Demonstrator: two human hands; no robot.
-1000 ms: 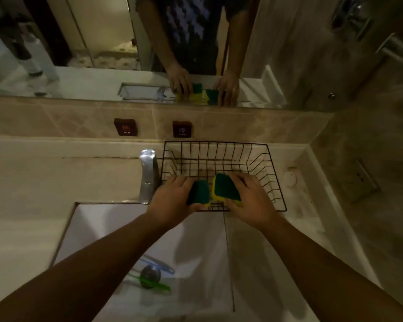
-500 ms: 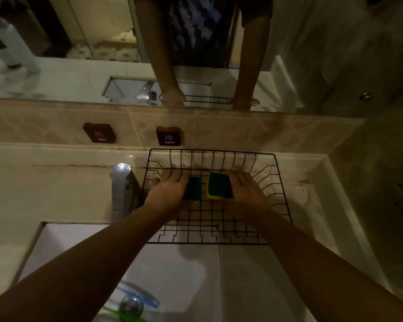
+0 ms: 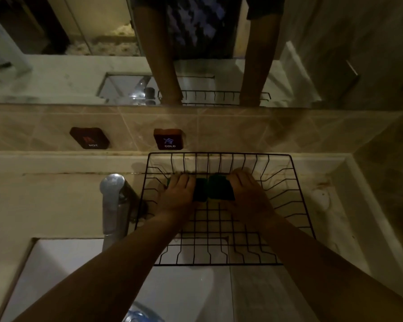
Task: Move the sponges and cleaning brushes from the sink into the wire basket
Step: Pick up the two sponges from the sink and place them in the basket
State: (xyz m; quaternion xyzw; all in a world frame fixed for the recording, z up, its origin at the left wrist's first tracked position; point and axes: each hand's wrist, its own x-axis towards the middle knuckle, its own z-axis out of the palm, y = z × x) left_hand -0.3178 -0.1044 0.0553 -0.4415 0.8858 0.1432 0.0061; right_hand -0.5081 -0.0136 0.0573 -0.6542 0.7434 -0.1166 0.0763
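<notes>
The black wire basket (image 3: 296, 194) stands on the counter behind the sink's right half. Both my hands reach inside it, low near its back wall. My left hand (image 3: 178, 197) grips a dark green sponge (image 3: 200, 190). My right hand (image 3: 247, 194) grips a second green sponge (image 3: 220, 188), right beside the first. The two sponges touch or nearly touch at the basket's middle. The white sink (image 3: 79, 275) lies below my forearms; a blue brush handle (image 3: 137, 314) shows at the bottom edge.
A chrome faucet (image 3: 113, 205) stands just left of the basket. HOT (image 3: 90, 138) and COLD (image 3: 169, 139) plates sit on the tiled backsplash. A mirror above reflects my arms. A wall closes in on the right of the counter.
Both hands have carried the sponges from the basket's front rim over it and down toward its back. The view has tilted so most of the sink has dropped out of frame.
</notes>
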